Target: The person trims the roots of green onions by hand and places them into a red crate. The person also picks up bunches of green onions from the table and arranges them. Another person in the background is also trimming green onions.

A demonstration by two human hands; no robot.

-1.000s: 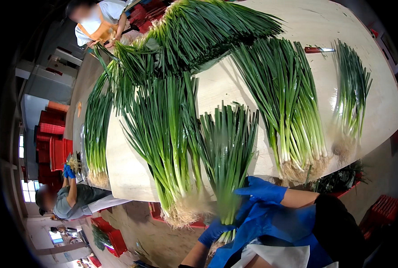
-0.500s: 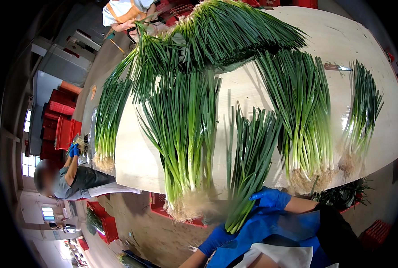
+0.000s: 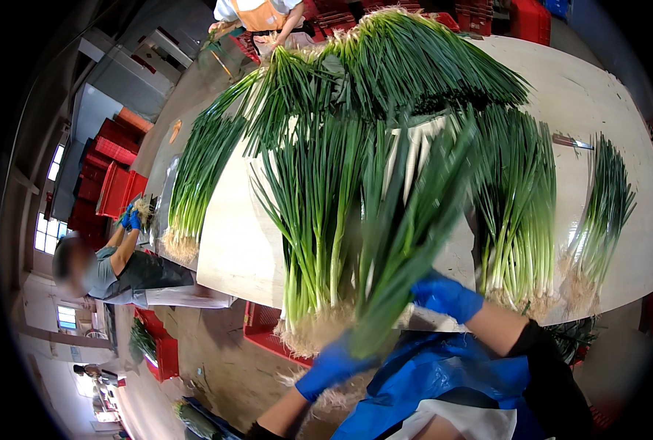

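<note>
A loose bunch of green onions (image 3: 422,242), blurred by motion, slants up and right over the table's near edge. My left hand (image 3: 335,368), in a blue glove, is closed round its lower, root end; roots hang below the fist. At the right side of the same bunch is my blue-gloved right hand (image 3: 447,295), its fingers bent against the stalks and partly hidden. Just left of the held bunch lies a thick pile of green onions (image 3: 315,220), roots toward me. Another pile (image 3: 517,213) lies to the right, beyond my right hand.
A big heap of green onions (image 3: 422,66) covers the table's far side. A knife (image 3: 572,141) lies near a small bunch (image 3: 602,213) at right. A red crate (image 3: 260,326) sits below the near edge. Co-workers stand at the far side (image 3: 268,18) and left (image 3: 132,271).
The bunch has swung up and away from my body, over the table. My left hand has moved left and slightly up with it. The whole view has shifted a little.
</note>
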